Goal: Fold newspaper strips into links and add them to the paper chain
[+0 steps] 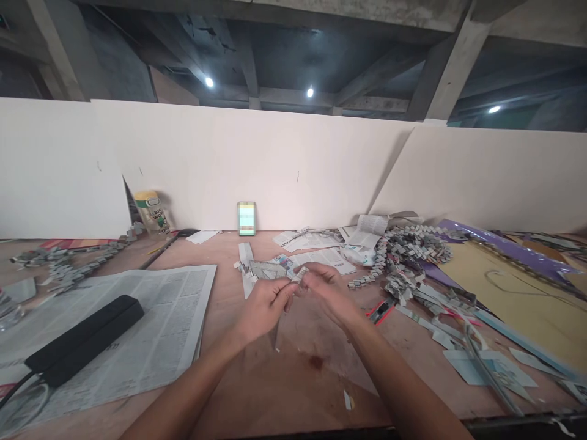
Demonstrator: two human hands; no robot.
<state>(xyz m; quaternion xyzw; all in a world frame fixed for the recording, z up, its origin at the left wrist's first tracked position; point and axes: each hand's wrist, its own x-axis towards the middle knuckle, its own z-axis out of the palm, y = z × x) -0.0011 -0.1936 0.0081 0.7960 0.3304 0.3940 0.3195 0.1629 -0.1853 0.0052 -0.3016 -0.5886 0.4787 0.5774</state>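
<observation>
My left hand and my right hand meet above the middle of the table, fingers pinched together. Between the fingertips is a small piece of folded newspaper, held from both sides. Fingers cover part of it, so its full shape is hidden. Just beyond my hands lie loose newspaper strips and some folded bits. To the right of my right hand, a red and black tool rests on the table; its kind is unclear. A heaped chain of folded paper links sits farther right.
Newspaper sheets cover the left side under a long black case-like object with a cable. A lit phone leans on the white board, with a yellow-lidded bottle to its left. Yellow card and paper scraps fill the right.
</observation>
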